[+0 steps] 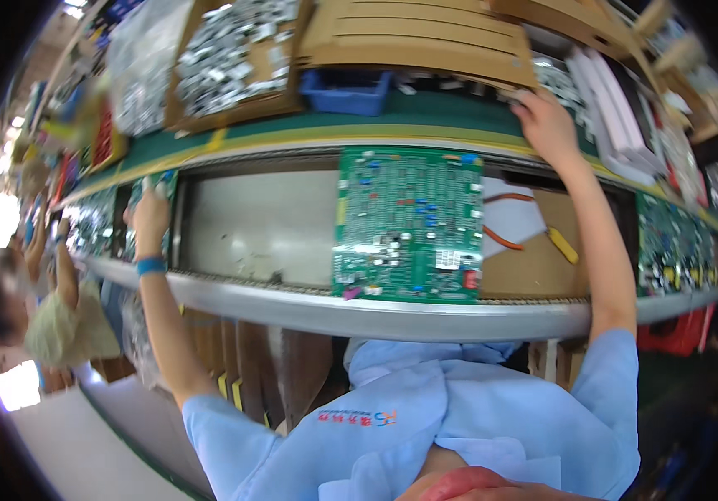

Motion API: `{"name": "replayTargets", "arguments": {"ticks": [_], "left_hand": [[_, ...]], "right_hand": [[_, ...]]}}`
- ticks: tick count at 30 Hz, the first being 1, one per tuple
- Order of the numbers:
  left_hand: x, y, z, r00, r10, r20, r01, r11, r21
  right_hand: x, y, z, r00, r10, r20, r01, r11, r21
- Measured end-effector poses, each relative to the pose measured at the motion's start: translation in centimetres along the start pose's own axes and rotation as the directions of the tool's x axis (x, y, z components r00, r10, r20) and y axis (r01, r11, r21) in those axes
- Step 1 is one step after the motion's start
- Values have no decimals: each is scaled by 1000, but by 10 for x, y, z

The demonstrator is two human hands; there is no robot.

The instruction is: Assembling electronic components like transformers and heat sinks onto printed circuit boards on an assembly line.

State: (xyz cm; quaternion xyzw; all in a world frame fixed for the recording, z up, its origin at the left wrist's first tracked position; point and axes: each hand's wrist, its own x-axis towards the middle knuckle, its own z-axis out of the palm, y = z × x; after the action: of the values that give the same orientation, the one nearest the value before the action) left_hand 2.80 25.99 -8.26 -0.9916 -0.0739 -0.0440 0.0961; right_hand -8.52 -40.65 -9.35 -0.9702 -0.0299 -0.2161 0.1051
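A large green circuit board (409,221) lies on the conveyor straight in front of me, with neither hand on it. My left hand (150,219), with a blue wristband, is stretched out to the left. Its fingers are closed on the edge of another green circuit board (161,182) on the belt. My right hand (547,125) reaches up to the green shelf (426,117), at a heap of small metal parts (555,79) under a cardboard box (417,37). Its fingertips are hidden.
Cardboard boxes of metal parts (229,54) and a blue bin (346,90) stand on the shelf, with white blocks (618,108) at the right. A yellow-handled tool (563,245) and another board (676,246) lie to the right. A co-worker (58,284) stands at the far left.
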Motion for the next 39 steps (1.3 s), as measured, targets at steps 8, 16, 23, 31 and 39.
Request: {"name": "replayTargets", "arguments": {"ticks": [8,16,23,31,39], "left_hand": [[-98,124,-57,939,323,-117,-334,938,-92],[-145,198,-101,815,573,-86,-576,787,-220],[-164,221,-106,732,672,-112,-672,686,-279],[-181,252,-115,648,755,-100,-736,587,-337],[-206,287,-128,536,823,-186,-839,495,-226]], "right_hand": [[-9,2,-20,999,40,1,-40,998,53],[-30,31,-36,990,-97,-105,93,995,-42],[-28,33,-41,1000,-20,6,21,998,-61],[-25,35,-44,998,65,6,-65,998,-18],[-30,35,-44,997,12,-77,-15,999,-45]]}}
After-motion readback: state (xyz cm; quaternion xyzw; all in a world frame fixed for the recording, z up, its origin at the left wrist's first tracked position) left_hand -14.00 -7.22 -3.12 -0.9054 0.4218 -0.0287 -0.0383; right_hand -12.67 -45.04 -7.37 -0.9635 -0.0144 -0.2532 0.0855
